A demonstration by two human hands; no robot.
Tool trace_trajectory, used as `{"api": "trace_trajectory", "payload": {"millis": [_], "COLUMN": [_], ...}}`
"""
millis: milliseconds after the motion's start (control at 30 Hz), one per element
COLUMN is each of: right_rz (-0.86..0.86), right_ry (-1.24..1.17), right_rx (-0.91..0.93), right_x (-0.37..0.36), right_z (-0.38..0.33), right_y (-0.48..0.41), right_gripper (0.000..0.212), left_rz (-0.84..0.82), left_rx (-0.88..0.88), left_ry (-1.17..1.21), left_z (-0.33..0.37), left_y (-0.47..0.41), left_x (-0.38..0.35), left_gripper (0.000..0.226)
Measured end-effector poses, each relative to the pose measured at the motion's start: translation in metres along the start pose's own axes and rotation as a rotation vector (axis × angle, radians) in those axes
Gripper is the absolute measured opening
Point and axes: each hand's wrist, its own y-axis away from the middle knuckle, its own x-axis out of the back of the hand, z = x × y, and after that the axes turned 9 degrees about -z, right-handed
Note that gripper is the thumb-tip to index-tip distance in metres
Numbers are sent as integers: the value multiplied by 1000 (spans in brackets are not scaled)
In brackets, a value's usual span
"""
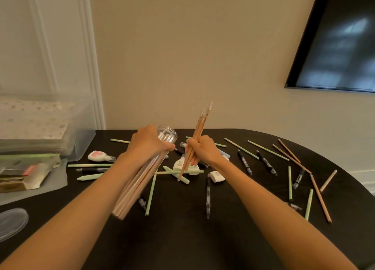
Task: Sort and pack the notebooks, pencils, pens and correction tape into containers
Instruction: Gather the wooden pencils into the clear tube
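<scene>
While sorting is plainly only part done, obs. run L to R.

Far L: clear plastic storage bin (pixel 85 141) w/ patterned notebooks (pixel 34 125) stacked inside. A clear round lid (pixel 12 223) lies flat on the black tabletop (pixel 182 239) near its front L edge. A pink-and-white correction tape dispenser (pixel 99 156) lies loose just beside the bin.

Centre: left hand (pixel 148 141) has its fingers wrapped round a clear plastic cylindrical tube (pixel 142 174). The tube is off the table and tilted, mouth up and away from the wearer, w/ wood-coloured pencils inside (count not legible). Right hand (pixel 200 150) is closed mid-shaft round a bundle of natural-wood pencils (pixel 199 131). Upper ends stand above and just beside the tube mouth; lower ends point down over the clutter.

R: pale green pencils (pixel 241 148), black pens (pixel 245 162) and brown pencils (pixel 320 199) lie scattered, well apart.

Assessment: step in hand appears to be loading the bundle into the tube. Bundle is not yet in line w/ the tube axis.

Recs.:
- Square the lower ends first.
- Lift the bundle until those ends clear the rim.
- Tip the mouth toward the R hand.
- Slide the bundle in along the wall rather than dropping it.
- Hold the tube firm near the mouth; risk is a stray pencil catching the rim and spilling.
</scene>
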Motion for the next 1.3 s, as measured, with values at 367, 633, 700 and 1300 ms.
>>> {"api": "trace_trajectory", "payload": {"millis": [367, 633, 700, 1300], "right_rz": [-176, 279, 256, 114], "right_ry": [122, -749, -764, -546], "right_rx": [31, 16, 21, 68], "right_x": [-33, 19, 21, 7], "right_z": [30, -16, -22, -49], "right_y": [11, -1, 0, 8], "right_gripper": [15, 20, 19, 21], "left_rz": [-45, -151, -181, -86], "left_rx": [5, -66, -117, -121], "left_ry": [-21, 47, 53, 275], "left_z": [-12, -10, -6, 18], "left_y": [7, 13, 15, 1], "left_x": [-16, -8, -6, -23], "left_gripper": [62, 63, 61, 57]}}
